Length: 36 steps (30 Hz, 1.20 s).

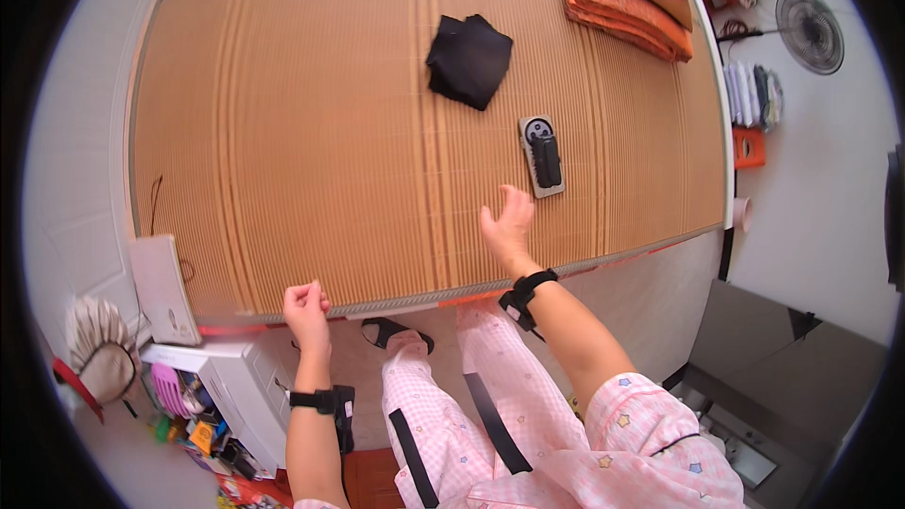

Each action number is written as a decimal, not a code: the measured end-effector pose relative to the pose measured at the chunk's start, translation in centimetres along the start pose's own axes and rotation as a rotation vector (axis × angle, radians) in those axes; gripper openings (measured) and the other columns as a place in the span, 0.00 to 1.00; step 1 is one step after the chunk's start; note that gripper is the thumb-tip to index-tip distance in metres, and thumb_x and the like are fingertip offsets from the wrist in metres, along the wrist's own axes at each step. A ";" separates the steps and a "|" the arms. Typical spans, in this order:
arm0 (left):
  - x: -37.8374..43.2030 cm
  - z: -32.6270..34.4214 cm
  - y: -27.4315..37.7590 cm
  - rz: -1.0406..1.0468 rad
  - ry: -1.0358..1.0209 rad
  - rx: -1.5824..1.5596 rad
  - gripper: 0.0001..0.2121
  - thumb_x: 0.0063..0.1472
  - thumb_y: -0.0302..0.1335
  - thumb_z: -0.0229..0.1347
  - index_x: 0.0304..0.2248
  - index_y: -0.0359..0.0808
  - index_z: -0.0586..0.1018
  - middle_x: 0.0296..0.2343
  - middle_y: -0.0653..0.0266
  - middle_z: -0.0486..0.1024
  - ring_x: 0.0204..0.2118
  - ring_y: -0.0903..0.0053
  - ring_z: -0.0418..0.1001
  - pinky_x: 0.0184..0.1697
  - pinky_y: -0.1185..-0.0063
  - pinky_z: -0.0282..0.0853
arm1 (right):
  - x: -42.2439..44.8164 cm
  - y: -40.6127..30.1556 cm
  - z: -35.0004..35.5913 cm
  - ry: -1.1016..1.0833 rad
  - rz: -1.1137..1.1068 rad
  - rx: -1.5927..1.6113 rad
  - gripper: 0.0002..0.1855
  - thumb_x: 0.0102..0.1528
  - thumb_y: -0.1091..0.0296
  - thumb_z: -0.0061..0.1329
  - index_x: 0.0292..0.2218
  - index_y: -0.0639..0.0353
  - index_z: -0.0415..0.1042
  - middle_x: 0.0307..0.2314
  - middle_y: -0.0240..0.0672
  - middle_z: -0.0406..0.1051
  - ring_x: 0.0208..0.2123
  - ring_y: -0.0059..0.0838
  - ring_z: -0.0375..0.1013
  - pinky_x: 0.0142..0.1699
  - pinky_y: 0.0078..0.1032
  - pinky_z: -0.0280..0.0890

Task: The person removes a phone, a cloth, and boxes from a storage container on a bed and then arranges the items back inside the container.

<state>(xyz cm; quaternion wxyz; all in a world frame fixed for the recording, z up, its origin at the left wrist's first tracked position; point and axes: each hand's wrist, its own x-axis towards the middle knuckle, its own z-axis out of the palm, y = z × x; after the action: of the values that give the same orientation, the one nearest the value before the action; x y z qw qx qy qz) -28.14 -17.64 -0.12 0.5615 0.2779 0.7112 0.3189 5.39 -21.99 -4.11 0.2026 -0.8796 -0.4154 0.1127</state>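
Observation:
My right hand (508, 221) reaches over the bamboo mat (339, 155), fingers apart and holding nothing, just below a smartphone (553, 189). The phone lies camera side up with a black grip or clip on its back. Beyond it, up and to the left, is a folded black cloth (469, 62). Near the mat's front edge, my left hand (307, 302) is raised with its fingers curled together; nothing shows in them. Both wrists wear black straps with small devices.
Folded orange textiles (622, 7) lie at the mat's far right corner. A fan (810, 30) and an orange stool (749, 148) stand beyond the right edge. On the left are a white box-like board (166, 290) and a white cabinet (244, 396) with small items.

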 end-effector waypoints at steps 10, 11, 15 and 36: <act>11.1 33.5 6.1 0.140 -0.095 0.408 0.35 0.49 0.43 0.61 0.49 0.29 0.60 0.40 0.52 0.66 0.42 0.70 0.67 0.45 0.75 0.63 | 12.4 9.0 -3.8 -0.134 0.279 -0.144 0.57 0.34 0.47 0.62 0.58 0.49 0.42 0.43 0.45 0.53 0.44 0.47 0.56 0.48 0.44 0.55; 11.6 35.8 7.1 0.085 -0.050 0.482 0.40 0.47 0.46 0.61 0.51 0.28 0.57 0.42 0.50 0.64 0.44 0.68 0.65 0.47 0.73 0.62 | 12.7 9.2 -3.6 -0.159 0.281 -0.167 0.57 0.33 0.48 0.62 0.58 0.50 0.43 0.41 0.46 0.55 0.42 0.47 0.57 0.47 0.43 0.55; 14.0 40.8 8.2 -0.107 0.166 0.344 0.44 0.40 0.45 0.66 0.48 0.23 0.57 0.44 0.47 0.62 0.41 0.65 0.67 0.33 0.70 0.69 | 12.9 9.8 -2.8 -0.168 0.141 -0.132 0.55 0.33 0.50 0.62 0.57 0.52 0.46 0.39 0.46 0.56 0.40 0.46 0.57 0.45 0.43 0.56; -1.2 26.6 7.6 0.460 -0.381 0.536 0.11 0.47 0.20 0.58 0.24 0.34 0.64 0.19 0.71 0.61 0.23 0.83 0.58 0.26 0.81 0.59 | 3.4 11.5 -16.6 -0.421 0.839 2.041 0.23 0.49 0.62 0.48 0.44 0.66 0.64 0.35 0.39 0.69 0.38 0.32 0.71 0.47 0.28 0.65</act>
<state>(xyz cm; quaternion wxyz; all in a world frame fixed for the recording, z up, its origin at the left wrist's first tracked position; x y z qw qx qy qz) -1.60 -9.87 1.99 0.5049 0.6207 0.5714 0.1822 21.47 -30.31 5.49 0.7000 -0.3355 0.1743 0.6058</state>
